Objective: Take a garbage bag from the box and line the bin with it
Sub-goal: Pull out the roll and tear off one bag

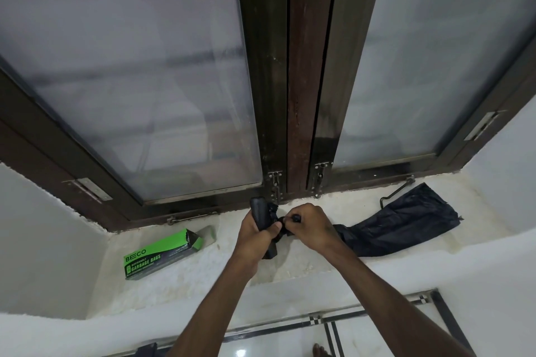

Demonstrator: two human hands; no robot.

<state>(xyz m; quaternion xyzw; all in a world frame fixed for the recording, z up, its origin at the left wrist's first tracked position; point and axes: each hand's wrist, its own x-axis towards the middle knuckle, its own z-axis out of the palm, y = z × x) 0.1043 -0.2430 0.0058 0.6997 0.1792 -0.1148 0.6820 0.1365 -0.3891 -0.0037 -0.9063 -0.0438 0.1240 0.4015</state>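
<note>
The box (162, 253) is bright green and black, with green "BECO" lettering and pale "GARBAGE BAGS" print on its dark side. The roll of bags (262, 216) is black, and the loose garbage bag (403, 223) is black with a faint bluish sheen. The sill (203, 278) is mottled off-white with yellowish stains. The window frame (298, 95) is dark brown, its panes (139, 72) frosted grey-white. The floor (290, 339) is glossy white with black-and-white border stripes.

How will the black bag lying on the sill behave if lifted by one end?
The unrolled bag is thin, crinkled film, so it would probably hang limp and weigh little. It joins the roll in the left hand, so it may tug that.
</note>
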